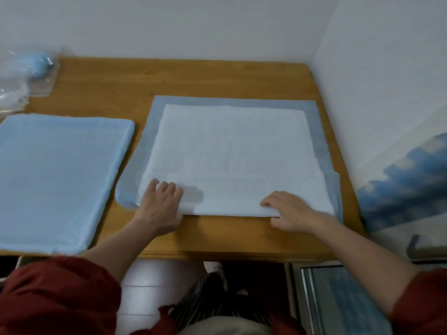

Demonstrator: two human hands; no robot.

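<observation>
Pad (232,146), white top with a blue border, lies flat on the right half of the table (193,76). Its near edge sits a little back from the table's front edge, and its right border is almost at the table's right edge. The near strip looks already folded over onto the white side, so probably the first fold of a fold-up. Left hand (159,206) is at the pad's near-left corner, fingers laid out fairly straight on top and pressing the layer down onto the table. Right hand (290,213) is at the near edge further toward the table's right side, fingers on top and thumb tucked below the edge, which reads as pinching the folded layer. Blue stack (60,177) takes up the left part of the table, apart from the pad. Plastic bag (21,76) is at the table's far-left corner. Risks: thin slippery material, so with uneven pressure from the two hands the fold could go skewed; the right border could slide off the table's right edge if the pad is dragged; letting go early may let the folded strip spring back open.
</observation>
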